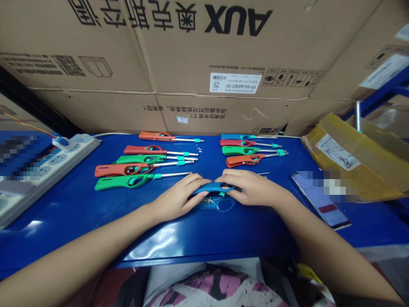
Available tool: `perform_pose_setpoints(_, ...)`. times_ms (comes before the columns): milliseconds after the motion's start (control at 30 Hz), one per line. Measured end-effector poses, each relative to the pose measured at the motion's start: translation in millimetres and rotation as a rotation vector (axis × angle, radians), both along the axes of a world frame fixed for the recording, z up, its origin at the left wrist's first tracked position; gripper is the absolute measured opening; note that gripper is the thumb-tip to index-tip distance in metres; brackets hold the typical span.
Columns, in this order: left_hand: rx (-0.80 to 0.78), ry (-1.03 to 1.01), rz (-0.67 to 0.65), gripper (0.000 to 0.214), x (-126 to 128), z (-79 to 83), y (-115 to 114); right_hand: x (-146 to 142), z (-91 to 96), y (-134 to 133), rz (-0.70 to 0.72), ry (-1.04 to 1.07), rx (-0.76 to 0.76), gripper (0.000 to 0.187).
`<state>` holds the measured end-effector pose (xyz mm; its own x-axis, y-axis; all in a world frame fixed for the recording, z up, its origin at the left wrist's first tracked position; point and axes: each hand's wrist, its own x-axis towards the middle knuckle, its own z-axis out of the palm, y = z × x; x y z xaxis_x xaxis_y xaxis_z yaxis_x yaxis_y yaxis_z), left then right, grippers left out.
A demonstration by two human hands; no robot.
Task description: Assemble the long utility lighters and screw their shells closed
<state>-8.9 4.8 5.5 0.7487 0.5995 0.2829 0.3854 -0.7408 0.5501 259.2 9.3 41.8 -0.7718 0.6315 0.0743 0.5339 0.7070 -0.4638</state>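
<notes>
At the near middle of the table, my left hand (pixel 180 197) grips one end of a blue lighter shell half (pixel 213 187), thumb underneath and fingers on top. My right hand (pixel 252 188) has its fingers closed around the other end, by the trigger loop. Just below it lies the second blue shell half (pixel 225 205), with small inner parts between the two, partly covered by my fingers. A thin metal rod (pixel 263 173) shows beyond my right hand. Several long-nosed lighters lie left of my hands, a green lighter (pixel 124 182) closest.
Another row of lighters, with an orange lighter (pixel 243 160) in front, lies at the back right. Small screws (pixel 199 148) lie between the rows. A power strip (pixel 47 170) is at left; a phone (pixel 319 200) and yellow-taped carton (pixel 354 157) at right. A large cardboard box (pixel 179 55) backs the table.
</notes>
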Motion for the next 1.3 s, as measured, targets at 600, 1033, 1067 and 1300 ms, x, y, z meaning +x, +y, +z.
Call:
perform_pose_setpoints(600, 0.003, -0.059, 0.004, 0.038, -1, 1.1, -3, -13, -13.5, 0, -0.034, 0.075, -0.064, 0.019)
perform_pose_setpoints(1033, 0.031, -0.099, -0.035, 0.039, -2, -0.1, -4, -14, -9.6, -1, -0.027, 0.098, -0.162, 0.011)
perform_pose_setpoints(1067, 0.038, -0.094, -0.038, 0.040, -3, -0.6, -4, -14, -9.7, -1, -0.026, 0.089, -0.156, 0.012)
perform_pose_setpoints(1300, 0.047, -0.101, -0.031, 0.039, -2, 1.6, -4, -10, -2.3, -1, -0.002, 0.166, -0.157, 0.026)
